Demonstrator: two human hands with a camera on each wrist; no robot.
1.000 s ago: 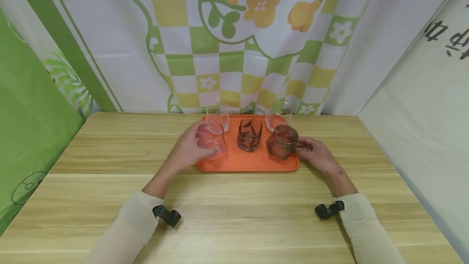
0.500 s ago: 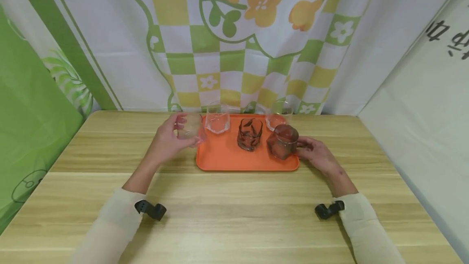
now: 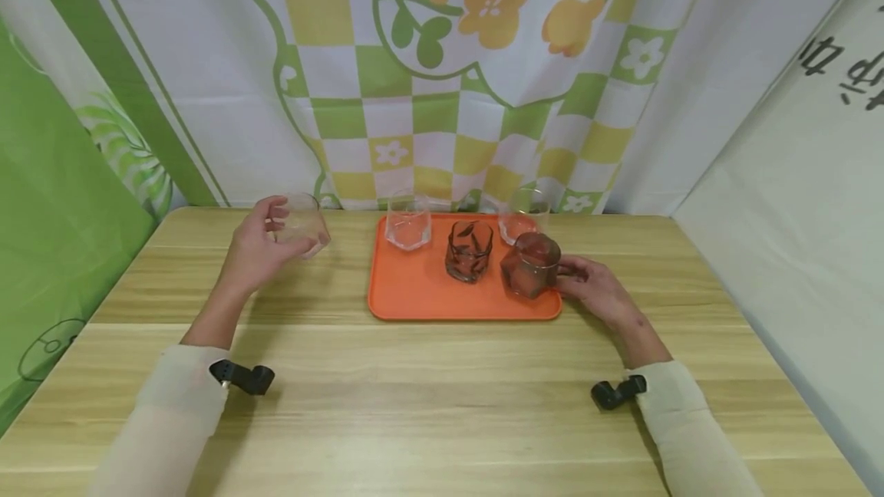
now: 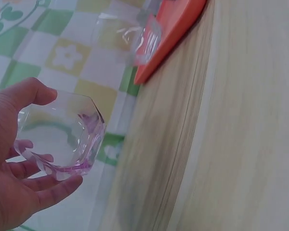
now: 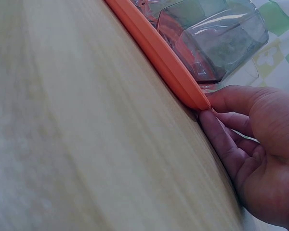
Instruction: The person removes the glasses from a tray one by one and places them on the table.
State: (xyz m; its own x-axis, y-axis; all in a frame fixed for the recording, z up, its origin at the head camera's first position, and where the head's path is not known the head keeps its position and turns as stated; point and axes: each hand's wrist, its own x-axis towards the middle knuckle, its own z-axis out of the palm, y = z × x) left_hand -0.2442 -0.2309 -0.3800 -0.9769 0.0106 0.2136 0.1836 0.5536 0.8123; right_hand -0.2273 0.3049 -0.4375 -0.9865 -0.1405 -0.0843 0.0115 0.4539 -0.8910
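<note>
My left hand (image 3: 258, 244) grips a clear glass with a pinkish base (image 4: 82, 139), thumb on one side and fingers on the other. That glass is off the tray to its left and appears raised above the table. On the orange tray (image 3: 414, 301) stand two clear glasses at the back, one left (image 3: 407, 227) and one right (image 3: 523, 213). A dark faceted glass (image 3: 470, 251) is in the middle of the tray, and a dark hexagonal glass (image 3: 530, 267) is at its right. My right hand (image 3: 599, 290) pinches the tray's right rim near that glass.
The wooden table (image 3: 414, 405) carries the tray near its back edge. Behind it hangs a checked, flowered curtain (image 3: 442, 113). A green cloth (image 3: 55, 198) hangs at the left and a pale sheet (image 3: 801, 198) at the right.
My left hand has lifted the pinkish glass from the tray's left front and carried it left, past the tray's edge. My right hand has stayed at the tray rim.
</note>
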